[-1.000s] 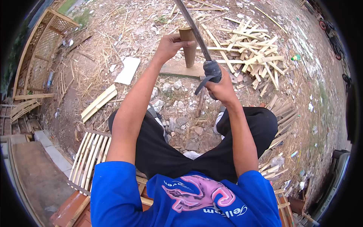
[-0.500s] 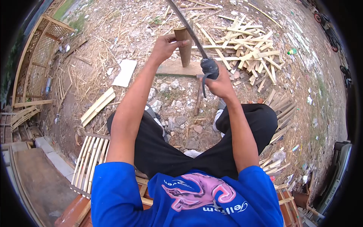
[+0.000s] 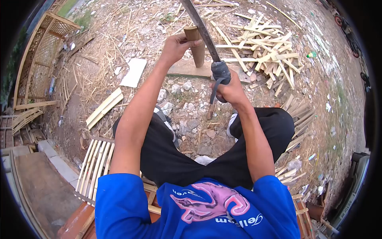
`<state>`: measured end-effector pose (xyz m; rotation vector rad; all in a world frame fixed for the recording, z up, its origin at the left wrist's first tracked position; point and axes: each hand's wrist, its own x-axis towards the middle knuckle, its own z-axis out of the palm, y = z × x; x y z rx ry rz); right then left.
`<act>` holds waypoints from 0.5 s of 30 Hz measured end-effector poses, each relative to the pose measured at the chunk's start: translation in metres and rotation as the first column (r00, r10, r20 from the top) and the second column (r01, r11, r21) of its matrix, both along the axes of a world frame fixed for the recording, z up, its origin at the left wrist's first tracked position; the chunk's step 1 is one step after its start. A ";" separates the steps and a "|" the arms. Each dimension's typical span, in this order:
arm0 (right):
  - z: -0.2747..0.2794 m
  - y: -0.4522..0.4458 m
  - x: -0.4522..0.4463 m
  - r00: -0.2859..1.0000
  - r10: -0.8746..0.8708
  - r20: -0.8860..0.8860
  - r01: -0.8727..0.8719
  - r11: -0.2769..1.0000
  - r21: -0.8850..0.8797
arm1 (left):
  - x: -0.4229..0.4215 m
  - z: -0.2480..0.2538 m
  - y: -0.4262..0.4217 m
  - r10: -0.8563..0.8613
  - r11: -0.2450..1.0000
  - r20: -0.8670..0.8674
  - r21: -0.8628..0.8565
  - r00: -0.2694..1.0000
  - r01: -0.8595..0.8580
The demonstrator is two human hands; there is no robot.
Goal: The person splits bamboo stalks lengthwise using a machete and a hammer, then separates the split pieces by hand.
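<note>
My left hand (image 3: 176, 47) is closed round the upper part of a split bamboo piece (image 3: 197, 55). The bamboo stands nearly upright, its lower end on a wooden board (image 3: 184, 68) lying on the ground. In my right hand (image 3: 232, 91) is a machete (image 3: 202, 32), gripped by its black wrapped handle with a loose strap hanging down. The blade points up and away, just right of the bamboo; whether they touch I cannot tell. Below my right hand shows part of a wooden stick or handle (image 3: 211, 111), its upper part hidden.
A heap of bamboo strips (image 3: 270, 46) lies ahead to the right, with more strips (image 3: 300, 117) beside my right knee. Two pale strips (image 3: 104, 108) and a white sheet (image 3: 134, 73) lie left. A slatted piece (image 3: 94, 163) is near my left elbow. Stones cover the ground between my feet.
The machete handle has come slightly lower and its blade has turned, showing more of its flat side. The bamboo stays in my left hand, now leaning a little differently.
</note>
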<state>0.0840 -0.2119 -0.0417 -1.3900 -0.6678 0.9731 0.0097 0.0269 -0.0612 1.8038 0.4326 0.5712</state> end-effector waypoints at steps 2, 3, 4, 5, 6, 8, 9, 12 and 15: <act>0.007 -0.003 -0.001 0.999 0.014 -0.032 -0.015 0.999 -0.032 | -0.002 -0.002 0.001 -0.012 1.000 -0.002 0.019 1.000 0.013; 0.005 -0.005 0.001 0.997 0.030 -0.066 -0.032 0.999 -0.035 | -0.003 -0.003 0.001 -0.008 1.000 -0.010 0.022 1.000 0.008; 0.003 -0.006 0.004 0.994 0.046 -0.097 -0.049 0.998 -0.037 | -0.003 -0.003 0.001 -0.004 1.000 -0.015 0.025 1.000 0.004; 0.001 -0.006 0.006 0.990 0.061 -0.125 -0.066 0.997 -0.034 | -0.002 -0.003 0.002 0.001 0.999 -0.019 0.032 1.000 0.000; 0.001 -0.004 0.005 0.998 0.008 0.058 -0.007 1.000 -0.006 | -0.002 -0.002 0.001 0.014 0.999 -0.030 0.037 0.999 -0.013; 0.001 0.003 0.000 0.907 -0.115 0.406 0.089 0.993 0.083 | -0.001 0.001 -0.001 0.042 0.998 -0.051 0.050 0.998 -0.039; 0.002 0.006 -0.002 0.890 -0.145 0.432 0.127 0.989 0.069 | 0.000 0.003 -0.001 0.046 0.998 -0.045 0.047 0.998 -0.044; 0.001 0.008 -0.009 0.844 -0.213 0.492 0.218 0.975 0.048 | 0.002 0.001 -0.001 0.049 0.998 -0.038 0.030 0.998 -0.048; -0.001 0.009 -0.010 0.846 -0.232 0.480 0.240 0.970 0.046 | 0.005 -0.002 0.002 0.048 0.999 -0.025 0.020 0.999 -0.047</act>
